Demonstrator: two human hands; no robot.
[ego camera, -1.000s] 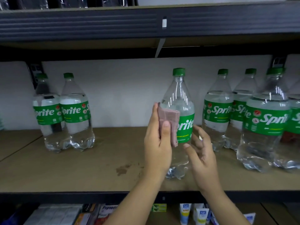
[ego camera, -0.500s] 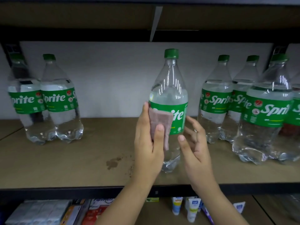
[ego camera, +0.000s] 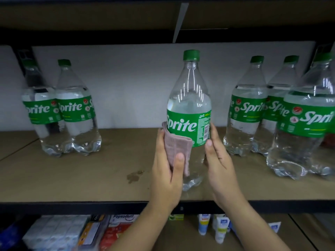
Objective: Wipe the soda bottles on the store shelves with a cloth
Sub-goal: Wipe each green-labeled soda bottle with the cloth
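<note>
Since a moment ago your right hand (ego camera: pixel 216 158) has closed onto the bottle (ego camera: pixel 188 113) at mid-shelf, steadying it; your left hand (ego camera: pixel 168 171) presses the pink cloth (ego camera: pixel 178 149) against its label. You're mid-wipe; next, rub around.

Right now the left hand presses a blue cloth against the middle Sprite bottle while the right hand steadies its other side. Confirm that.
One detail is wrong: the cloth is pink, not blue, as the head view shows. The rest holds: the left hand presses it against the middle Sprite bottle, and the right hand steadies the other side.
</note>
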